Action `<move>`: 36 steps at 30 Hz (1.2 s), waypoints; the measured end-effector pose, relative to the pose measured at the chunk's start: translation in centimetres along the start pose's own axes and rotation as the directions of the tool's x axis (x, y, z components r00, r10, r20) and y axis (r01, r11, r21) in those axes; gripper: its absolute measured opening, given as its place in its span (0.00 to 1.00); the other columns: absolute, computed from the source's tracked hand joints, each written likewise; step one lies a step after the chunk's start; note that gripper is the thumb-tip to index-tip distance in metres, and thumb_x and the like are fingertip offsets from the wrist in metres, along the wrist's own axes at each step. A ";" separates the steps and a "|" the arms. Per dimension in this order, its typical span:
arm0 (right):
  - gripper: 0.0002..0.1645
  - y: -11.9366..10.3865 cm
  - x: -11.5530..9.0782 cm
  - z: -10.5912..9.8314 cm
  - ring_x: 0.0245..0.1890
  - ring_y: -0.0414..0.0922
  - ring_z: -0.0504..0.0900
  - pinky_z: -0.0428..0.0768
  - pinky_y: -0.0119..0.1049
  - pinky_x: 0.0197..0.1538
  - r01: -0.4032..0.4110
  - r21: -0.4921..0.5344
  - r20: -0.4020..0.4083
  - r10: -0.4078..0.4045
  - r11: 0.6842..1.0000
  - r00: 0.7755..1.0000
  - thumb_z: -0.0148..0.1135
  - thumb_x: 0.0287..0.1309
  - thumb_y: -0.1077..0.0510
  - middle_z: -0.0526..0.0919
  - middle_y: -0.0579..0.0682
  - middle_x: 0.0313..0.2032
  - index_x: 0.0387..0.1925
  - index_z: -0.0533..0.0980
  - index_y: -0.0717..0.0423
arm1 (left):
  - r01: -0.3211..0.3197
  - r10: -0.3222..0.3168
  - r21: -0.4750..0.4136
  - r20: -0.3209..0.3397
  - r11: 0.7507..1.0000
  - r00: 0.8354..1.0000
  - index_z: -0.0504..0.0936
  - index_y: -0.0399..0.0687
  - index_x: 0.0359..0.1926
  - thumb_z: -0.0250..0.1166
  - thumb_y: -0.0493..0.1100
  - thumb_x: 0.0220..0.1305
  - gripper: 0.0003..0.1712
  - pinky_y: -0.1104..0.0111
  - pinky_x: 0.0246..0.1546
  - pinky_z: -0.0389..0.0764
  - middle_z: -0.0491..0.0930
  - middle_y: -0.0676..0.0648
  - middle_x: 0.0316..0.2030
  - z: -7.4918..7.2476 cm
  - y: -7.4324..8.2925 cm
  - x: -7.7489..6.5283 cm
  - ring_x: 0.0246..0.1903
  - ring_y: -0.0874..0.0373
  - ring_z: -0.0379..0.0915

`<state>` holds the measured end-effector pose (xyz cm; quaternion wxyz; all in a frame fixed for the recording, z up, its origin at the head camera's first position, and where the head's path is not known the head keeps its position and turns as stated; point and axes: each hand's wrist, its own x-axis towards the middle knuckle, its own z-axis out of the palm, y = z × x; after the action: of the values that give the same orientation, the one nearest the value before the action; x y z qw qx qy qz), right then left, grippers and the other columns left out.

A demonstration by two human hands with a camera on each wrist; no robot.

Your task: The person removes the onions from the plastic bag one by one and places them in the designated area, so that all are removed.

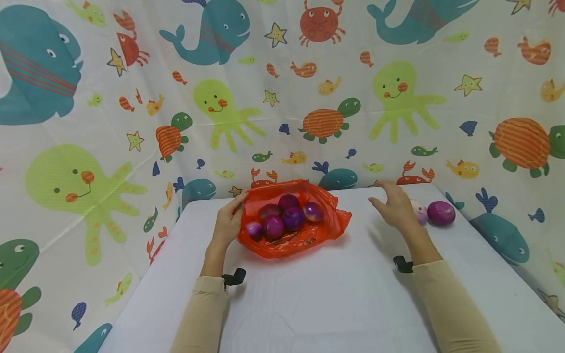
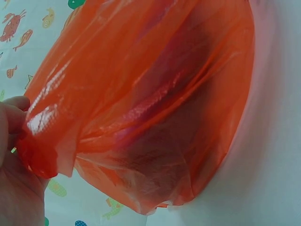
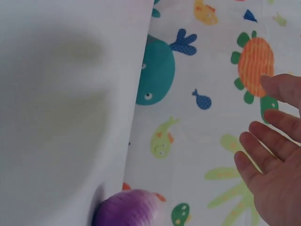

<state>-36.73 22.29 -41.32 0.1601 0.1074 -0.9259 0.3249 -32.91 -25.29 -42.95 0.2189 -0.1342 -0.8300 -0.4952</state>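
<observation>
My left hand pinches the left edge of a thin red plastic bag, which lies wide open on the table. Several red onions sit inside it. In the left wrist view, the bag's bunched edge is between thumb and fingers, and its side hides most of the contents. Well to the right of the bag, my right hand is raised with fingers spread and holds nothing. Just beyond it are a purple onion and a paler pinkish one, partly covered by the hand.
A white-covered table carries everything. Behind it and along both sides hangs a curtain printed with sea animals. The two loose onions stand near the table's right edge.
</observation>
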 end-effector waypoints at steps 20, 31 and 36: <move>0.35 -6.0 -0.6 2.3 0.71 0.62 0.71 0.73 0.65 0.70 0.246 0.027 -0.033 -0.245 0.969 0.969 0.70 0.66 0.55 0.75 0.62 0.69 0.70 0.71 0.58 | 0.003 -0.003 -0.012 0.004 1.000 1.000 0.76 0.49 0.72 0.54 0.34 0.79 0.25 0.52 0.69 0.74 0.73 0.45 0.73 0.1 0.0 -0.1 0.74 0.45 0.68; 0.35 -8.3 -0.9 3.6 0.72 0.59 0.71 0.74 0.64 0.70 0.289 0.063 -0.002 -0.290 0.955 0.957 0.71 0.64 0.56 0.75 0.59 0.69 0.70 0.72 0.58 | -0.004 0.004 -0.015 -0.007 1.000 1.000 0.75 0.41 0.72 0.52 0.32 0.79 0.24 0.46 0.70 0.72 0.72 0.38 0.72 0.2 0.1 0.0 0.73 0.40 0.67; 0.34 -9.2 -0.9 4.2 0.72 0.59 0.72 0.76 0.63 0.69 0.326 0.079 -0.003 -0.327 0.942 0.945 0.71 0.64 0.56 0.76 0.58 0.68 0.69 0.73 0.58 | -0.003 0.003 -0.002 -0.013 1.000 1.000 0.77 0.45 0.71 0.54 0.33 0.78 0.24 0.49 0.70 0.73 0.74 0.42 0.71 0.2 0.0 0.0 0.73 0.43 0.69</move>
<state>-34.02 12.61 -39.52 0.2026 0.2671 -0.8827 0.3293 -32.93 -25.15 -43.02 0.2250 -0.1324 -0.8277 -0.4968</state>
